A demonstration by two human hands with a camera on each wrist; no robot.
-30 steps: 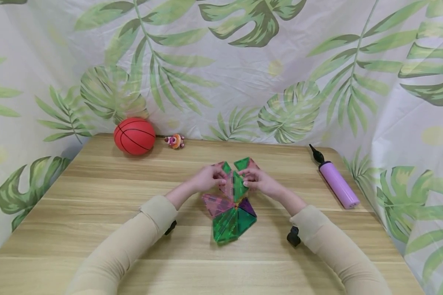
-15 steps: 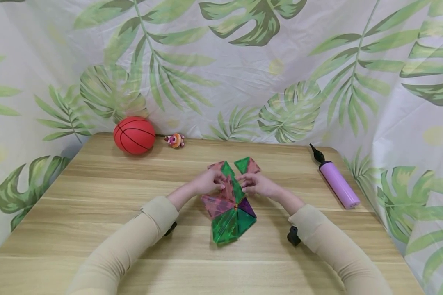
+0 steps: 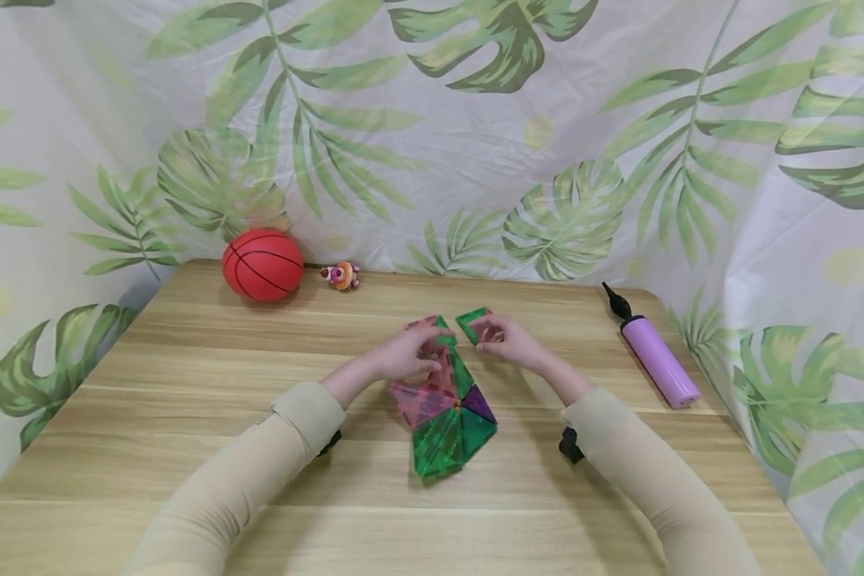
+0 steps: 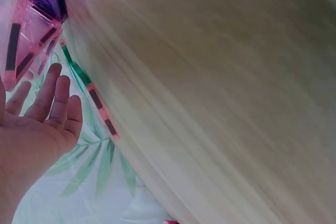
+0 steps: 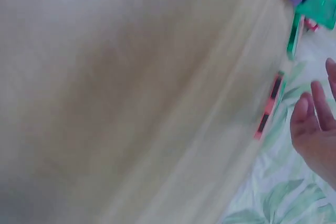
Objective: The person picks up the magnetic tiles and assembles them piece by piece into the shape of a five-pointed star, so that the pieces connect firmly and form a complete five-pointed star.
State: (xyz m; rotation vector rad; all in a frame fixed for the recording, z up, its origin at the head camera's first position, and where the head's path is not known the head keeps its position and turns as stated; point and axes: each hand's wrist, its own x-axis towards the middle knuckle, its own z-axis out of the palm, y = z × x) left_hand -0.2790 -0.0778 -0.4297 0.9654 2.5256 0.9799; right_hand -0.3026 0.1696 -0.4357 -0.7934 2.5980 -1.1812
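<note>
A cluster of see-through magnetic tiles stands mid-table: a pink tile [image 3: 419, 404] on the left, green tiles [image 3: 439, 448] in front, a purple tile [image 3: 478, 400] on the right. At its back, a pink triangle [image 3: 442, 376] and a green triangle [image 3: 461, 372] lean together. My left hand [image 3: 406, 352] is beside the pink triangle, thumb overlapping it in the head view, other fingers loosely extended in the left wrist view. My right hand [image 3: 511, 344] reaches over a flat green-and-pink tile pair [image 3: 470, 323], its fingers relaxed and covering most of the pink part.
Another flat pink-and-green pair [image 3: 421, 323] lies behind my left hand. A red ball [image 3: 262, 266] and a small toy figure [image 3: 342, 275] sit at the back left. A purple hand pump [image 3: 661, 360] lies on the right. A leaf-print cloth [image 3: 461, 144] hangs behind the table.
My right hand has left the green triangle and moved back to the flat green-and-pink pair. The pink and green triangles have tipped inward. My left hand has stayed close by, its fingers spreading.
</note>
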